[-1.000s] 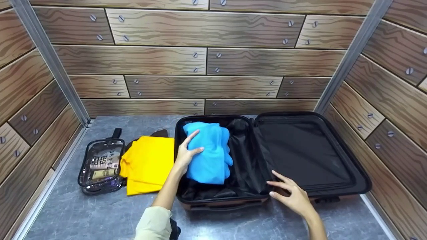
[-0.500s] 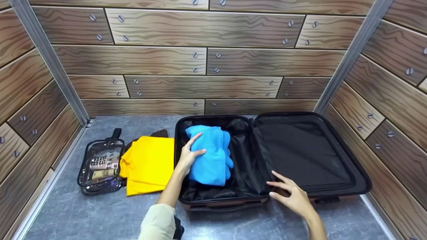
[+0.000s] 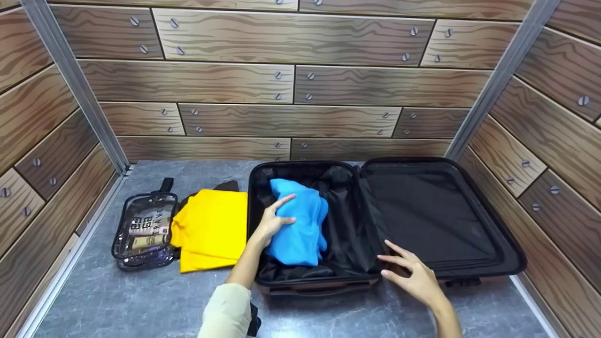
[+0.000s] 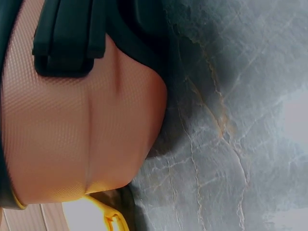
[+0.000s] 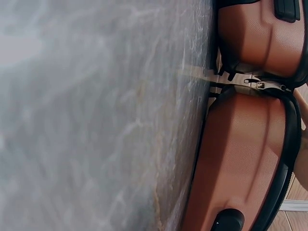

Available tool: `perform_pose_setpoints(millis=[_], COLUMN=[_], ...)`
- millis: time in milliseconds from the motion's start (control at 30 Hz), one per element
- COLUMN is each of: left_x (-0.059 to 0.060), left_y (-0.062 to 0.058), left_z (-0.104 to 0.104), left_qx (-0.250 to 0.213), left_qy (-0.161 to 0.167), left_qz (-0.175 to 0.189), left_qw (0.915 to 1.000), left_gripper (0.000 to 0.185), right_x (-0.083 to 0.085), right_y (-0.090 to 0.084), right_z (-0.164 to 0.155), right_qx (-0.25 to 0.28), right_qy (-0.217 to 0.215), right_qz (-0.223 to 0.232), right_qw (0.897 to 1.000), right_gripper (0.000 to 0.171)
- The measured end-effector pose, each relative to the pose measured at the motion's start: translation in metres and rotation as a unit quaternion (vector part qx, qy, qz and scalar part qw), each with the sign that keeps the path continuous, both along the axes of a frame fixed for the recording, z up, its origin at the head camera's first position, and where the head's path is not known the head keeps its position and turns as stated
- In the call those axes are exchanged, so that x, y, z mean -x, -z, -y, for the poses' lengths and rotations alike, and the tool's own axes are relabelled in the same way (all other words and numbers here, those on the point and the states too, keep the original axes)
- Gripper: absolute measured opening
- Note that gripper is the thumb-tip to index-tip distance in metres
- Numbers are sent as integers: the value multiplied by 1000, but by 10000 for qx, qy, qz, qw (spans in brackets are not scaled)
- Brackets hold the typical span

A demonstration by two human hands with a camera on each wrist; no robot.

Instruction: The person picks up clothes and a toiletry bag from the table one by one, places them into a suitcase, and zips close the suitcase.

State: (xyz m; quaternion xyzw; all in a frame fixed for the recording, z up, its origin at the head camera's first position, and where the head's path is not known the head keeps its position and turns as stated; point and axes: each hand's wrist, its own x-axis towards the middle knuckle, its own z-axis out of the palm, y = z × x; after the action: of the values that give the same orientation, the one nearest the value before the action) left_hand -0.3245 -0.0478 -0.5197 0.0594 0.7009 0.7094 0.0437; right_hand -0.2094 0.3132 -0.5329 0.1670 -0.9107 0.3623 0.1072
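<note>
An open suitcase (image 3: 319,283) lies with its lid half (image 3: 427,211) spread to the right. Folded blue cloth (image 3: 300,230) sits in the left half, slightly askew. My left hand (image 3: 271,223) reaches over the left rim and rests on the cloth, thumb and a finger stretched across its left side; the other fingers are hidden. My right hand (image 3: 415,279) holds nothing, its fingers spread and slightly bent by the front edge where the two halves meet. In the wrist views the suitcase's copper-coloured shell (image 4: 53,130) shows; part of the right hand (image 5: 302,163) appears at the right edge.
Left of the suitcase lies folded yellow cloth (image 3: 216,230) over something dark brown (image 3: 228,186). Farther left is a clear toiletry pouch (image 3: 145,230) with tubes inside. Wood-patterned walls (image 3: 291,84) enclose the grey marbled surface (image 3: 155,305) on three sides.
The left hand and the blue cloth have moved right and a little toward me inside the suitcase, and the cloth has turned slightly. The right hand has stayed in place.
</note>
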Motion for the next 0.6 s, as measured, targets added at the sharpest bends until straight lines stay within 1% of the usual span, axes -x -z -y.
perform_pose_setpoints(millis=[67, 133, 267, 433, 533, 600], left_x=[0, 0, -1, -2, -4, -5], left_y=[1, 2, 3, 5, 5, 5], left_z=[1, 1, 3, 5, 5, 6], left_qx=[78, 94, -19, 38, 76, 39], left_qy=[2, -65, -353, -816, -1074, -1177], left_qz=[90, 262, 854, 1623, 1916, 2041], left_qw=[9999, 9996, 9957, 9833, 9756, 9718], left_gripper=[59, 59, 58, 56, 55, 54], right_x=[0, 0, 0, 0, 0, 0], right_y=[0, 0, 0, 0, 0, 0], right_z=[0, 0, 1, 1, 1, 0], right_qx=[20, 24, 25, 24, 22, 30], right_qy=[-2, -1, 8, 18, 14, -8], right_qz=[21, 34, 6, -41, -57, -52], right_qw=[10000, 10000, 10000, 10000, 10000, 10000], right_gripper=[34, 34, 33, 34, 34, 34])
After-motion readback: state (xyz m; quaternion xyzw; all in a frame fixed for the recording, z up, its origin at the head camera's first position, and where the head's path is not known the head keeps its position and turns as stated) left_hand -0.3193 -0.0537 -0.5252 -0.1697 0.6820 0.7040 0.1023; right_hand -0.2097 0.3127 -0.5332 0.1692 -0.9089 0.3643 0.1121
